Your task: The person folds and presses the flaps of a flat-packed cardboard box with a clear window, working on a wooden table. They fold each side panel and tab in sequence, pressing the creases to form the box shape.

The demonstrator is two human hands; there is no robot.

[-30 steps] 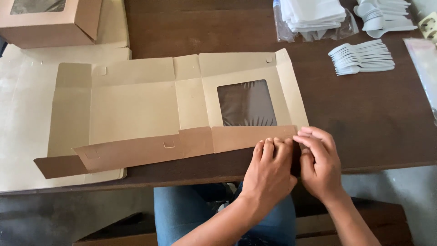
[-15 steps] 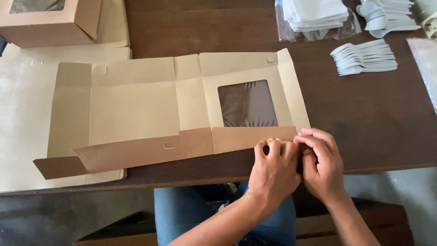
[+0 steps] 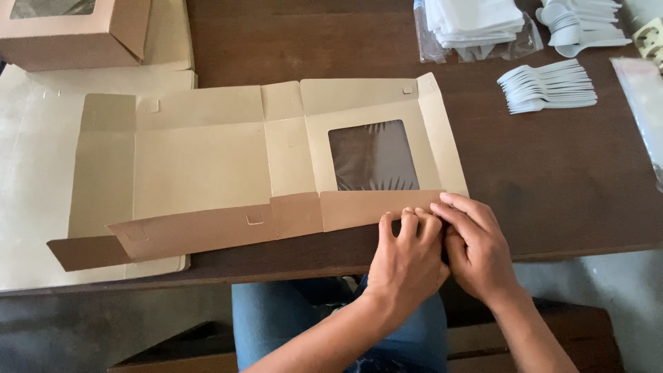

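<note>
Both my hands worked the near right corner of the flat box blank (image 3: 207,166). My left hand (image 3: 407,259) lay palm down with its fingers curled, fingertips pressing on the near flap (image 3: 359,208) where it had been folded up along the crease. My right hand (image 3: 476,252) sat touching it on the right, fingers bent, pinching the end of that same flap; neither hand was closed around anything loose.

That flap ran leftward from my fingers as one long brown strip, raised off the table (image 3: 552,179), ending in a loose tab at the far left. The blank lay unfolded just beyond my hands, its clear window (image 3: 373,155) directly behind my fingertips, and its near edge close to the table's near edge, which left little room on my side. To the right of the blank the dark tabletop lay bare as far as the right-hand things, giving open room there.

Under the blank's left part lay more flat blanks (image 3: 27,179) in a pile; I could not count them. One made-up box (image 3: 76,34) with a window stood at the far left corner. At the far right lay two bunches of white plastic forks (image 3: 549,86), too many to count, and one clear bag of white napkins (image 3: 476,24). A clear bag edge (image 3: 639,103) showed at the far right.
</note>
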